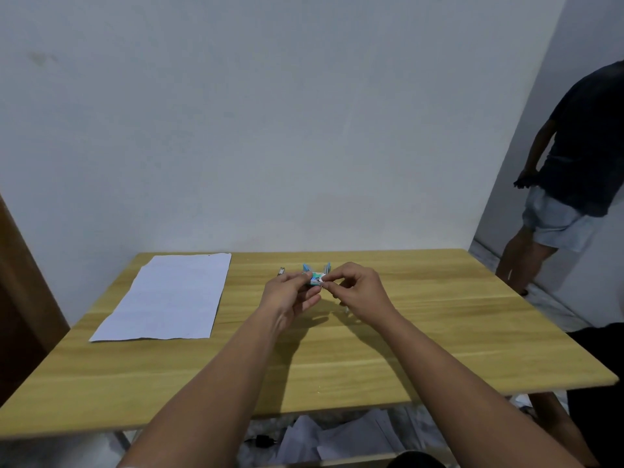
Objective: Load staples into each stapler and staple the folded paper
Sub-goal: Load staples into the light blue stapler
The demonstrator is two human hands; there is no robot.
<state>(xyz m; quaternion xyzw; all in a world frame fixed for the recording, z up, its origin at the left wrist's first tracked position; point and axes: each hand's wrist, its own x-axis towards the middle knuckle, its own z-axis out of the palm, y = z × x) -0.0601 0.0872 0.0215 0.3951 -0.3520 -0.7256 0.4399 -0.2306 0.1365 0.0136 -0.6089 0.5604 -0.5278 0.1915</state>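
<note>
Above the middle of the wooden table (pixel 337 366), my left hand (pixel 290 295) grips a small green and white staple box (pixel 316 278). My right hand (pixel 358 292) pinches the box's right end with thumb and forefinger. Just behind the box, two blue staplers (pixel 307 267) (pixel 327 266) stand partly hidden by my fingers. A small silver and dark object (pixel 281 271), perhaps another stapler, lies on the table to their left. A white sheet of paper (pixel 169 295) lies flat on the table's left side.
A white wall rises right behind the table's far edge. A person in a dark shirt and light shorts (pixel 570 184) stands at the far right. Loose papers (pixel 337 437) lie on the floor under the table. A brown door edge (pixel 20 298) is at left.
</note>
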